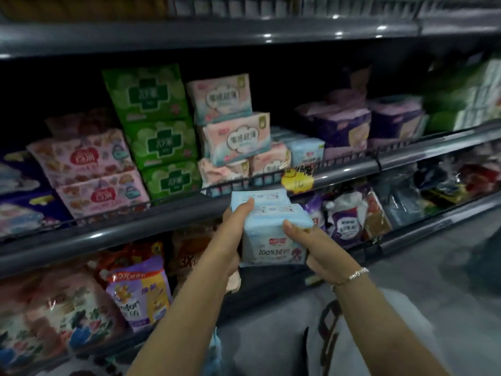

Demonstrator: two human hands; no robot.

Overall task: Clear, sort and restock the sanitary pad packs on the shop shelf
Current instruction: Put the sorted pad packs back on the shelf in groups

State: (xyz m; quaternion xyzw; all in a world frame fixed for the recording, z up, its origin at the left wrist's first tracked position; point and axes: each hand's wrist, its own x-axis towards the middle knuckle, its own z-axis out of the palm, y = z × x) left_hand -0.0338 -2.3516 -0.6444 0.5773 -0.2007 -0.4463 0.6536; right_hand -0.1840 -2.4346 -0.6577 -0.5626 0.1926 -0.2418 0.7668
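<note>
Both my hands hold a bundle of light blue pad packs [271, 226] in front of the middle shelf's rail [168, 213]. My left hand [235, 226] grips the bundle's left side, fingers over the top. From the right, my right hand [311, 245] holds it with the thumb on its upper face. On the shelf behind stand green packs [160, 142], pink-and-white packs [235, 137], pink printed packs [86, 164], more light blue packs [306, 150] and purple packs [349, 126].
A yellow price tag [296, 180] hangs on the rail just above the bundle. The lower shelf holds bagged goods: a purple softener bag [141, 291], a white-purple pouch [347, 218]. Dark blue packs [19, 191] sit far left. Grey floor [447, 261] lies to the right.
</note>
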